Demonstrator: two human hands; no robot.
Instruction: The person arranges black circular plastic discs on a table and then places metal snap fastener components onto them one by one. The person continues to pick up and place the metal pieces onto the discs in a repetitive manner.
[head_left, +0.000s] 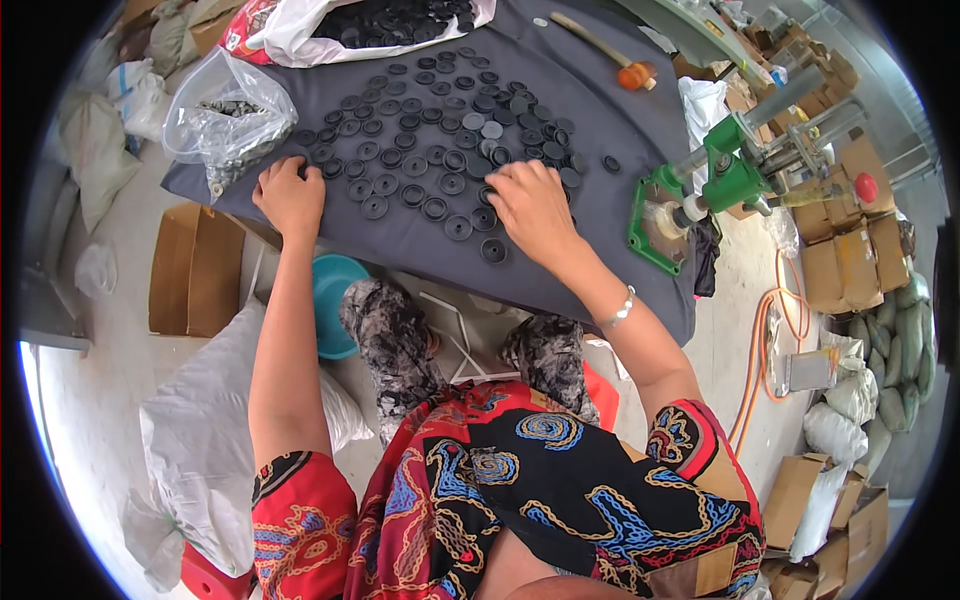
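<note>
Many round black plastic caps [415, 166] lie spread over a dark grey cloth on the table [610, 290]. At the left side of the spread, my left hand [290, 203] rests by the table's near edge, its fingers curled and the thumb close to them; what they pinch is hidden. My right hand [537, 215] reaches over the right part of the spread, fingers bent down and closed among the caps, hiding whatever is in them. Close beyond my left hand sits a clear plastic bag [225, 120] of small grey metal parts.
A white and red sack [290, 35] of black caps lies open at the far edge. A mallet [610, 55] with an orange head lies far right. The green hand press [720, 170] stands at the right. Below are a teal basin [335, 305] and a cardboard box [195, 270].
</note>
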